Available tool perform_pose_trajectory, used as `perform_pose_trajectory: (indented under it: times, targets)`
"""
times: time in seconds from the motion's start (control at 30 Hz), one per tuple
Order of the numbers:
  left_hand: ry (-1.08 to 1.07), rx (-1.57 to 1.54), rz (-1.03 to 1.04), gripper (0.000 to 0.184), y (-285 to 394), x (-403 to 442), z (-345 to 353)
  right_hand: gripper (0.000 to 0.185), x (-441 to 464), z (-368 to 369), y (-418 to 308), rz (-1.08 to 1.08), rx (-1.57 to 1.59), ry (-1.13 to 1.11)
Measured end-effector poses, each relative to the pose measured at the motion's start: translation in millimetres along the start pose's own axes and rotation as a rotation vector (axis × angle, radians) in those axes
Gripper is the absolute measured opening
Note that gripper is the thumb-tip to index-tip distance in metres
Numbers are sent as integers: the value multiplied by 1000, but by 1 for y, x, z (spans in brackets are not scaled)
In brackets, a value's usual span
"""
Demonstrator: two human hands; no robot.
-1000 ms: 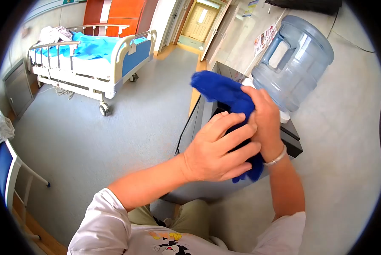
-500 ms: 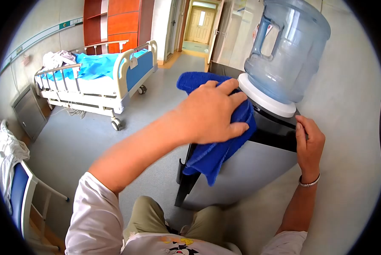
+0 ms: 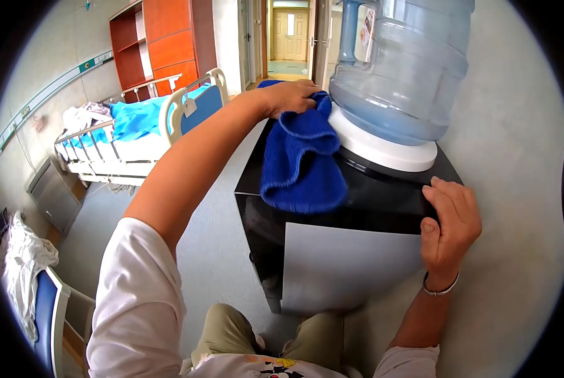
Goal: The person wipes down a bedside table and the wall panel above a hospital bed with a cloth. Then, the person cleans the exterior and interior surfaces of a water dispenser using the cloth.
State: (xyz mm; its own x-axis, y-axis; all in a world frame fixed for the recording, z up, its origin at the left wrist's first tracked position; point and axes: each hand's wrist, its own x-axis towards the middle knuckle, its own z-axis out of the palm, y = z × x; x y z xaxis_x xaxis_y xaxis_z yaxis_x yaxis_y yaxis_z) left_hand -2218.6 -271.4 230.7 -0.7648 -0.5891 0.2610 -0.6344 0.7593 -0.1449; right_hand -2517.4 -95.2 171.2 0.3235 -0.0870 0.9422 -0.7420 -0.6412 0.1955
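My left fingers (image 3: 304, 93) hold blue plush cloth (image 3: 302, 176); right fingers (image 3: 444, 205), unclenched, rest on the boxy black-and-silver dispenser (image 3: 351, 261), presumably for balance.

Fuzzy cloth (image 3: 302, 169) — glossy dispenser top (image 3: 383, 196)

I can pass along the near edge of the dispenser top (image 3: 377, 196), between the blue cloth (image 3: 304, 167) and my right hand (image 3: 452, 220); behind, the water bottle (image 3: 398, 75) blocks me.
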Motion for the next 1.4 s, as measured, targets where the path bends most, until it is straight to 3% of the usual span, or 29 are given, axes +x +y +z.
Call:
perform_pose_trajectory:
  times: [0.07, 0.13, 0.27, 0.33, 0.53, 0.77, 0.87, 0.9, 1.0, 1.07, 1.13, 1.2, 1.23, 1.3, 1.33, 1.4]
  targets:
    - [67, -37, 85, 39, -29, 18, 13, 48, 0, 0, 0, 3, -2, 6]
    - [93, -204, -21, 39, -53, 36, 22, 48, 0, 0, 0, -19, -4, 9]
    - [-19, -104, -269, 39, -56, 58, 26, 48, 0, 0, 0, 1, 0, 21]
    - [68, -29, -190, 38, -43, 48, 24, 42, 0, -2, 0, -8, 5, 2]
    - [75, -402, -217, 44, 26, -8, -7, 26, 0, 0, -3, 19, -16, 37]
    - [261, -104, -112, 38, 100, -62, -23, 19, 2, -1, -9, 18, -44, 54]
    - [247, -164, -60, 35, 143, -67, -41, 17, 1, 0, -10, 49, -62, 52]
    - [110, -245, -157, 39, 159, -67, -52, 15, 2, -1, -11, 52, -57, 53]
    - [112, 26, 94, 29, 182, -61, -50, 12, 1, -3, -9, 56, -33, 27]
    - [320, 99, 282, 24, 200, -56, -35, 12, 1, -6, -15, 46, -7, 2]
    - [427, -17, 253, 25, 223, -43, -25, 15, -5, -13, -27, 180, 65, 211]
    - [510, -163, 186, 25, 238, -28, -21, 27, -5, -25, -47, 0, 53, 200]
    - [523, -164, 170, 25, 239, -19, -24, 29, 0, -21, -59, 29, 116, 201]
    - [292, -1356, -115, 27, 241, -8, -35, 32, 4, -14, -69, 64, 184, 190]
    - [326, -1766, -208, 31, 244, -5, -34, 33, 6, -10, -67, 94, 103, 92]
    - [320, -1768, -293, 33, 237, -14, -39, 33, 7, -8, -58, 116, 16, -4]
